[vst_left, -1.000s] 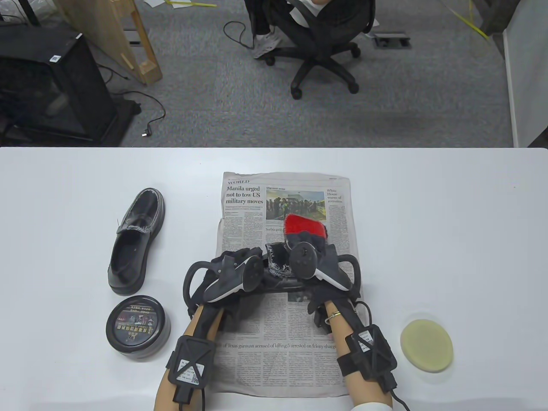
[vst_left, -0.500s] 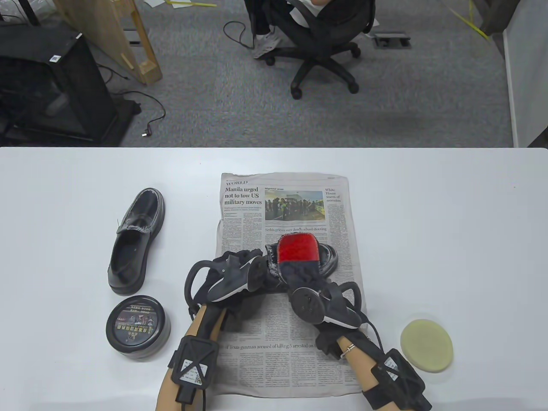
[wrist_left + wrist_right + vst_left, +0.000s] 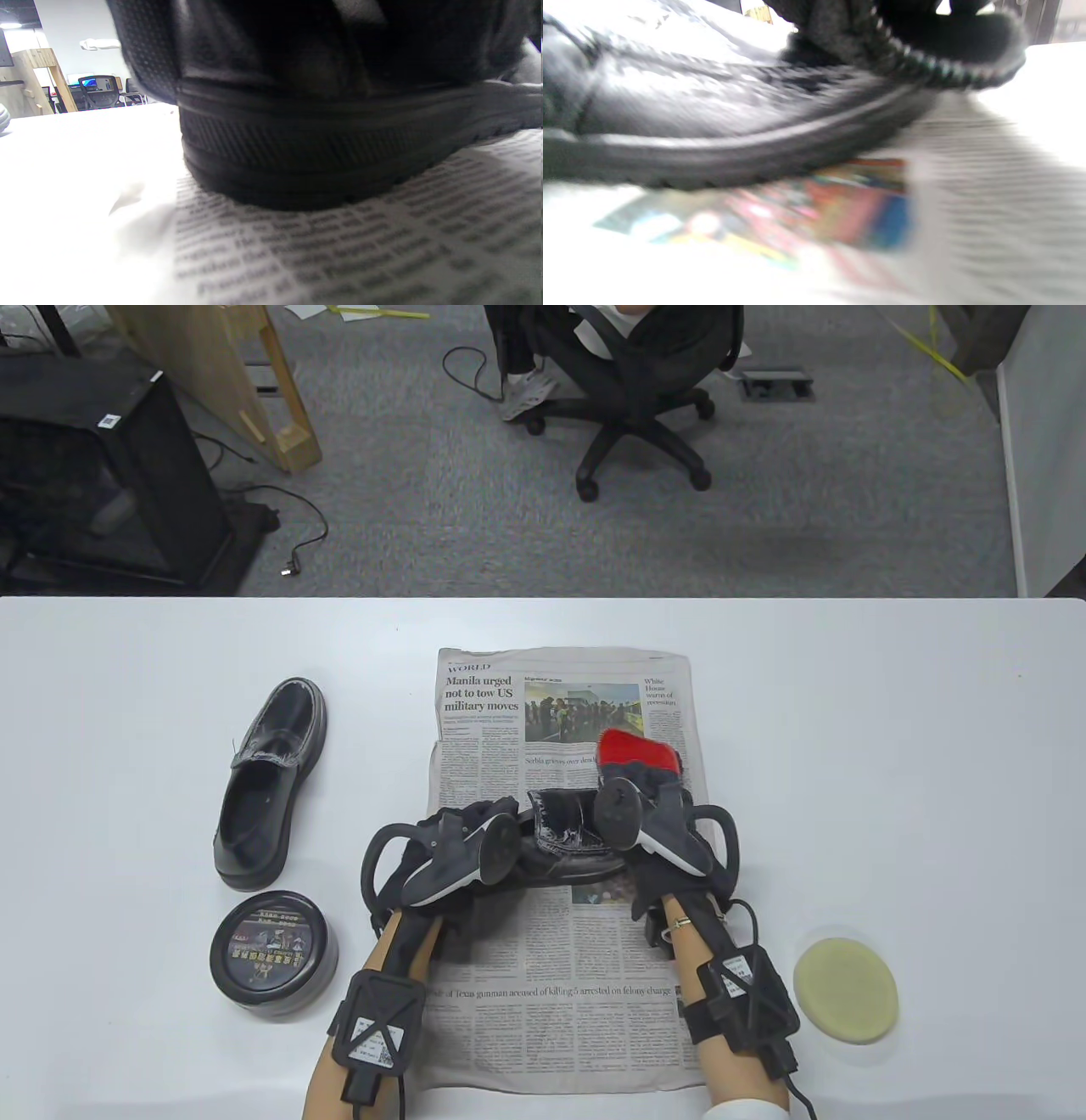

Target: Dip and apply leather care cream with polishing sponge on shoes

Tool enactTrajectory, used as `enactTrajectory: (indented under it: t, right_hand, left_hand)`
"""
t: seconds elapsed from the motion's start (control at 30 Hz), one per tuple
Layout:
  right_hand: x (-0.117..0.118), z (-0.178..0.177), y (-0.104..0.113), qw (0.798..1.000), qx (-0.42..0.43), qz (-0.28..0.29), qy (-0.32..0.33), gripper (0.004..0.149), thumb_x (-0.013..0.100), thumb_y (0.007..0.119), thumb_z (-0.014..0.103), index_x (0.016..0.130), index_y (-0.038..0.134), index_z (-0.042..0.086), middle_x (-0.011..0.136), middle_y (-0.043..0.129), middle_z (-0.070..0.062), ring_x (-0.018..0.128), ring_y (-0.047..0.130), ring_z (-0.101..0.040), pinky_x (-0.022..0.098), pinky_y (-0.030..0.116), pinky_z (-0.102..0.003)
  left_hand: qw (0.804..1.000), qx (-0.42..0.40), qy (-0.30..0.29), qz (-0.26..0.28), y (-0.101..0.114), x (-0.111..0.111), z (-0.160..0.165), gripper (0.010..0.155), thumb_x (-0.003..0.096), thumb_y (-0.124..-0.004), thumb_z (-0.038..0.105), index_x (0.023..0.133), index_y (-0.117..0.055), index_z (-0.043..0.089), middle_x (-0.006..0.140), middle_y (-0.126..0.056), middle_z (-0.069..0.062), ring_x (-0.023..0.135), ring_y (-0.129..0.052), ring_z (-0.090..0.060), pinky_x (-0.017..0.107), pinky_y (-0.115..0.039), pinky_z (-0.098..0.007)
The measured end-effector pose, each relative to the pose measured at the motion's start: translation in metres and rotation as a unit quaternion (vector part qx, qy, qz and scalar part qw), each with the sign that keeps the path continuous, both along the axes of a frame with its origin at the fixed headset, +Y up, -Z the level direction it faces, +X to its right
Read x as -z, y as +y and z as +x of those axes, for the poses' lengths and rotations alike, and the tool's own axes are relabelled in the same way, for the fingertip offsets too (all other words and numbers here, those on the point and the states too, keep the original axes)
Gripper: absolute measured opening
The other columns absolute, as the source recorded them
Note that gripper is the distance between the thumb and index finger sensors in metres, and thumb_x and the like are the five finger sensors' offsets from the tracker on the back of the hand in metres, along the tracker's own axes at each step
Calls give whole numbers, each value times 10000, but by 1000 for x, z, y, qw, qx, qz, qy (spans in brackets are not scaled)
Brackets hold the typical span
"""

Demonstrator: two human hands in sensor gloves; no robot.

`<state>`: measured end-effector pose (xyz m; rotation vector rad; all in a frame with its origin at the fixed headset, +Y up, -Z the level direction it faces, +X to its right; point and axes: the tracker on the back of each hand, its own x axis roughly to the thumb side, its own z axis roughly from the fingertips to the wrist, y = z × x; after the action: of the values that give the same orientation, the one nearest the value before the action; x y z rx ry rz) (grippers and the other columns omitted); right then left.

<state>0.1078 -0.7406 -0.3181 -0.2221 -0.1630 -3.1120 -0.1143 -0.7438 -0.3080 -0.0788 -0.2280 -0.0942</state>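
A black leather shoe (image 3: 564, 836) lies on the newspaper (image 3: 560, 984), toe to the right. My left hand (image 3: 462, 836) grips its heel end; the left wrist view shows the heel (image 3: 318, 148) close up under my fingers. My right hand (image 3: 645, 793) holds a red-backed polishing sponge (image 3: 636, 751) against the toe end. In the right wrist view the sponge's dark fringed underside (image 3: 946, 46) rests on the shiny upper (image 3: 712, 114). The round black cream tin (image 3: 271, 954) stands at the left, closed.
A second black shoe (image 3: 267, 785) lies left of the newspaper, just beyond the tin. A round pale yellow pad (image 3: 846, 990) lies on the white table (image 3: 891, 729) to the right of my right forearm. An office chair stands on the floor beyond the far edge.
My right hand drew the sponge back over the shoe's upper, then pushed it out again to the toe, further right than before. My left hand kept its grip at the heel.
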Motion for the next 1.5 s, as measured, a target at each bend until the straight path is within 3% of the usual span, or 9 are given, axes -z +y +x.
enactTrajectory:
  t: [0.17,0.3,0.47,0.73,0.87,1.0,1.13,1.3,1.5]
  right_hand:
    - [-45,-6,-7,993,-41,65,90,517,645,549,307,1104,470,84,1121,503,-219,978,645,-490,667,697,-493]
    - [-61,-27,2,985,68,43,152,518,647,542,307,1108,473,80,1124,513,-221,978,653,-481,669,722,-474]
    - [-33,-52,18,963,229,15,141,506,652,532,337,1125,469,168,1177,472,-125,1067,534,-423,722,577,-582]
    - [18,-41,5,987,152,-46,17,531,662,502,374,1148,413,178,1205,416,-109,1104,438,-410,704,403,-644]
    - [13,-21,4,997,81,-22,4,526,658,519,350,1142,424,168,1188,441,-125,1075,478,-416,680,487,-602]
    - [-13,-6,0,999,-25,16,44,531,650,535,324,1131,409,136,1166,430,-166,1041,525,-459,690,624,-496]
    - [-40,-13,-4,995,-27,43,90,520,647,547,292,1113,442,88,1135,475,-211,1006,575,-479,673,691,-476]
    - [-51,-34,7,984,114,28,134,522,649,542,288,1117,457,73,1134,491,-223,1011,598,-488,690,696,-496]
    - [-23,-61,22,969,213,22,125,511,653,537,299,1127,472,120,1164,496,-171,1054,557,-458,731,611,-547]
  left_hand:
    - [1000,-2,-4,-5,-1,1,0,883,293,-804,671,1091,-585,363,1092,-800,77,925,-870,-271,653,-786,-455]
    - [1000,4,-8,-12,-1,1,3,873,299,-805,660,1090,-581,367,1103,-785,78,952,-848,-261,685,-771,-457]
    - [1000,9,-14,-11,-1,1,3,868,304,-802,653,1091,-574,368,1116,-773,84,977,-830,-233,709,-761,-460]
    - [1000,-5,-8,-9,-2,0,1,896,302,-809,659,1109,-564,355,1125,-771,68,972,-830,-243,700,-758,-464]
    - [1000,-6,-2,-7,-2,0,1,912,298,-804,674,1114,-560,350,1110,-790,53,957,-840,-238,689,-767,-455]
    - [1000,-2,1,-10,-2,0,1,918,299,-801,679,1117,-565,337,1098,-806,34,953,-843,-243,685,-768,-458]
    - [1000,-4,-4,-16,-3,1,1,911,300,-804,670,1115,-565,340,1106,-794,31,965,-825,-248,701,-754,-465]
    - [1000,-3,-12,-21,-3,1,2,888,307,-804,651,1108,-563,353,1122,-767,52,989,-802,-240,726,-740,-465]
    - [1000,-5,-19,-22,-3,2,2,884,306,-808,643,1106,-561,360,1131,-755,70,999,-797,-224,737,-736,-464]
